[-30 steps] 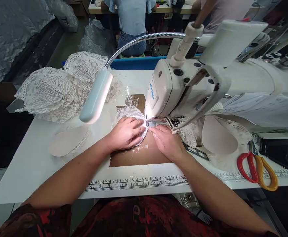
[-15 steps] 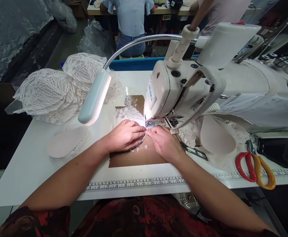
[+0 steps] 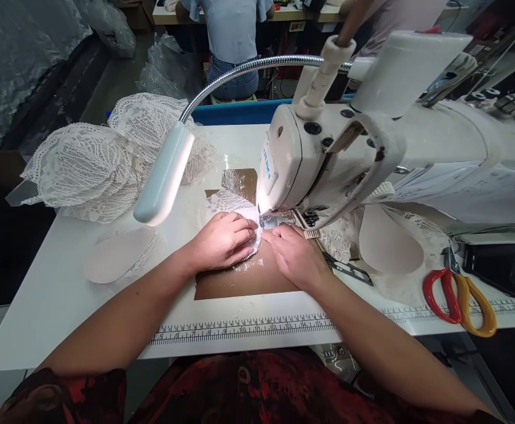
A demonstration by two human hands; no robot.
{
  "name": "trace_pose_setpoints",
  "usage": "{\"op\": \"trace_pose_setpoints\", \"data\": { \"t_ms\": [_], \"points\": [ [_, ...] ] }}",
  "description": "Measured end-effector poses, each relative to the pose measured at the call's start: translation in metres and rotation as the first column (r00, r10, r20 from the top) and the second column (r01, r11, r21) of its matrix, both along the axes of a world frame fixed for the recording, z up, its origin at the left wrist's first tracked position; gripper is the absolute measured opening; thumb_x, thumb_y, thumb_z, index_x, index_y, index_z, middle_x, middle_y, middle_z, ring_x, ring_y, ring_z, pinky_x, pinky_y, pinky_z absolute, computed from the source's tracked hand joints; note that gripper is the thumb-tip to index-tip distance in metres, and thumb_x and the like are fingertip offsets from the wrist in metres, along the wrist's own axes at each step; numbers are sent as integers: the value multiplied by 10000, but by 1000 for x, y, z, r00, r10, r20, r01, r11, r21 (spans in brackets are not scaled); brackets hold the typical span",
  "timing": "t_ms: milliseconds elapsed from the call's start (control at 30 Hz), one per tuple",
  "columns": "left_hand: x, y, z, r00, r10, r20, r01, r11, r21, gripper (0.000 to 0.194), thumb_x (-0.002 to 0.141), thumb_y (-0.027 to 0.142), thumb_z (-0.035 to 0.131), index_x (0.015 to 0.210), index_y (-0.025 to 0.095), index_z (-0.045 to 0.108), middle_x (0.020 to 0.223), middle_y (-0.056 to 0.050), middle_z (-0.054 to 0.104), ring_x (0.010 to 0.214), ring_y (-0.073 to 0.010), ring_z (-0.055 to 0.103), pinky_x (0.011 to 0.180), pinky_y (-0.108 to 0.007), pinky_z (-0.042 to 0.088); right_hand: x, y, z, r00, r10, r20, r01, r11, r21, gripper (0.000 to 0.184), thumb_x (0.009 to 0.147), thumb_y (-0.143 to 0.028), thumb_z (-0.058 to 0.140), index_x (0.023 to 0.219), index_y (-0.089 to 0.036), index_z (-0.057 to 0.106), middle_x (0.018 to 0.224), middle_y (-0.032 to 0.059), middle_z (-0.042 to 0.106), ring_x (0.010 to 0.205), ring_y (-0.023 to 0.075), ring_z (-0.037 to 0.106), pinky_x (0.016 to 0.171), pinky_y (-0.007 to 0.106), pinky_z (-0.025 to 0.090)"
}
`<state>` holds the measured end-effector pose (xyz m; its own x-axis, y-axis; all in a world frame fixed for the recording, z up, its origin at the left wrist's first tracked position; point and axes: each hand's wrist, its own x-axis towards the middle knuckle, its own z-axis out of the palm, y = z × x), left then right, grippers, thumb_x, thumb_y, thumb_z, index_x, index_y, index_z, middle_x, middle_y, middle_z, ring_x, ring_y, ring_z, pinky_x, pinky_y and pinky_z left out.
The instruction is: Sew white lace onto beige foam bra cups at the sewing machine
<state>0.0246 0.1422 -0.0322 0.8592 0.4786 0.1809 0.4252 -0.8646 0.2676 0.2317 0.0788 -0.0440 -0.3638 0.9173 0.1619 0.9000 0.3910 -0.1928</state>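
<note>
A white lace bra cup (image 3: pixel 233 201) lies under the needle area of the sewing machine (image 3: pixel 283 159), on a brown plate (image 3: pixel 248 282). My left hand (image 3: pixel 224 238) rests on the cup with its fingers curled and pressed down, holding it left of the presser foot (image 3: pixel 268 222). On the other side, my right hand (image 3: pixel 295 253) has thumb and fingers pinched together at the cup's edge, close to the foot. The fingertips of both hands are near each other; just what the right pinch grips is small and partly hidden.
Stacked lace cups (image 3: pixel 85 165) sit at the left, behind a loose beige cup (image 3: pixel 118 256). A lamp (image 3: pixel 164 176) hangs over the table. Right of my hand lie black tweezers (image 3: pixel 349 270), another beige cup (image 3: pixel 389 241) and scissors (image 3: pixel 454 300). A ruler strip (image 3: pixel 243 330) runs along the front edge.
The lace cup's edge has turned slightly and more of it shows between my hands. My left fingers have drawn back a little to the left; the view has shifted slightly.
</note>
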Motion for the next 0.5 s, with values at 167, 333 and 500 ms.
{"op": "trace_pose_setpoints", "data": {
  "t_ms": [167, 333, 500],
  "points": [
    [0, -2, 3, 998, 63, 25, -61, 994, -92, 228, 851, 383, 548, 841, 171, 634, 909, -53, 635, 875, -203, 548, 810, -351, 395, 4, -2, -2, 996, 22, -90, -21, 1000, 13, 316, 861, -125, 434, 1040, -191, 686, 895, 63, 636, 818, 188, 524, 669, 279, 376],
    [1, -2, 4, 999, 34, 39, -28, 988, -154, 177, 852, 312, 546, 787, 181, 645, 789, -25, 632, 785, -176, 543, 804, -342, 378, 6, -5, -2, 980, 98, -174, -98, 995, 8, 310, 851, -114, 449, 1032, -173, 694, 901, 54, 660, 792, 172, 530, 682, 282, 384],
    [0, -1, 3, 998, 20, 58, -9, 984, -179, 177, 854, 287, 544, 777, 169, 650, 764, -26, 636, 763, -170, 544, 804, -334, 375, 7, -6, -3, 962, 197, -191, -198, 980, 16, 311, 819, -99, 479, 1033, -172, 692, 873, 49, 650, 745, 160, 501, 652, 280, 374]
  ]
}}
